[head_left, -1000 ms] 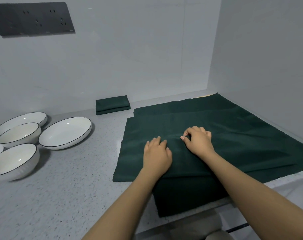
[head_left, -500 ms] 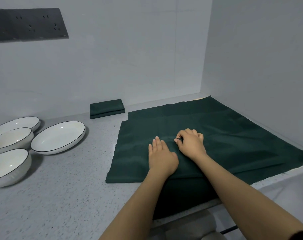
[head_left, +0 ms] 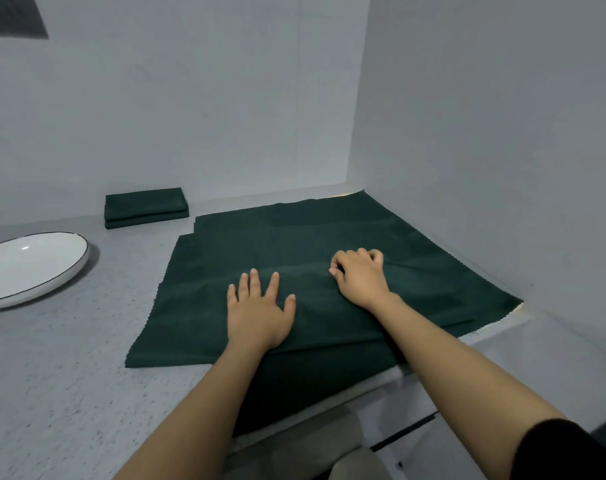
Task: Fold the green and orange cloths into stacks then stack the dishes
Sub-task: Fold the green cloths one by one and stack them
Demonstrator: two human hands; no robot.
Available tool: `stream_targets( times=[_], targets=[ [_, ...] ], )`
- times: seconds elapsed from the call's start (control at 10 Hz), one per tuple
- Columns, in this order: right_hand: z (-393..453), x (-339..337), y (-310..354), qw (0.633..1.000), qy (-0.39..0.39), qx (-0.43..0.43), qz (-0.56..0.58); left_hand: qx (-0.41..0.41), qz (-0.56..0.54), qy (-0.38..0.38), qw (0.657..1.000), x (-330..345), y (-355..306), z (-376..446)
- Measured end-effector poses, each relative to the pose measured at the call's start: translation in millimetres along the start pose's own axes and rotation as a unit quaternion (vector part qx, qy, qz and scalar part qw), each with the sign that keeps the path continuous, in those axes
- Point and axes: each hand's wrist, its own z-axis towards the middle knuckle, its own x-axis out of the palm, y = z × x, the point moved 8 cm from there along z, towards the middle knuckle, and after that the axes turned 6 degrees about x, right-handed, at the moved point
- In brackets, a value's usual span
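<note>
A large dark green cloth (head_left: 329, 244) lies spread on the grey counter in the corner, with more green layers under it; its near part hangs over the counter's front edge. My left hand (head_left: 258, 311) lies flat on the cloth with fingers spread. To its right, my right hand (head_left: 358, 275) has curled fingers and pinches the top layer of the cloth. A folded green cloth stack (head_left: 145, 207) sits by the back wall. One white dish with a dark rim (head_left: 28, 268) stands at the left edge. A pale sliver shows beneath the cloth at the far corner.
Grey walls close off the back and the right side. The speckled counter (head_left: 69, 358) stretches to the left and front. A dark socket panel (head_left: 14, 15) hangs on the back wall at top left. The counter's front edge runs below my forearms.
The view has swung right, so the other bowls have left the frame. My left hand has spread its fingers flat on the cloth. My right hand keeps its pinch, a little further right.
</note>
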Motion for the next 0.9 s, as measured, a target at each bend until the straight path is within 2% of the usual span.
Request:
stream_targets(
  times=[0.3, 0.4, 0.6, 0.7, 0.8, 0.9],
  targets=[
    [8, -23, -75, 0.989, -0.017, 0.018, -0.147, -0.004, 0.002, -0.01, 1.0, 0, -2, -1],
    [7, -24, -83, 0.985, -0.036, 0.044, -0.163, -0.005, 0.003, -0.01, 1.0, -1, -1, -1],
    [6, -17, -94, 0.972, 0.017, 0.151, -0.177, -0.005, 0.002, -0.008, 1.0, 0, -3, -2],
    [3, -20, -64, 0.979, -0.006, 0.125, -0.158, -0.006, 0.002, -0.002, 1.0, 1, -3, -3],
    [-16, -21, -1, 0.999, -0.034, 0.038, 0.002, -0.005, 0.004, -0.003, 1.0, -1, -3, -2],
    [-33, -9, 34, 0.998, 0.021, -0.004, 0.057, -0.005, 0.005, -0.005, 1.0, -2, -3, 0]
  ],
)
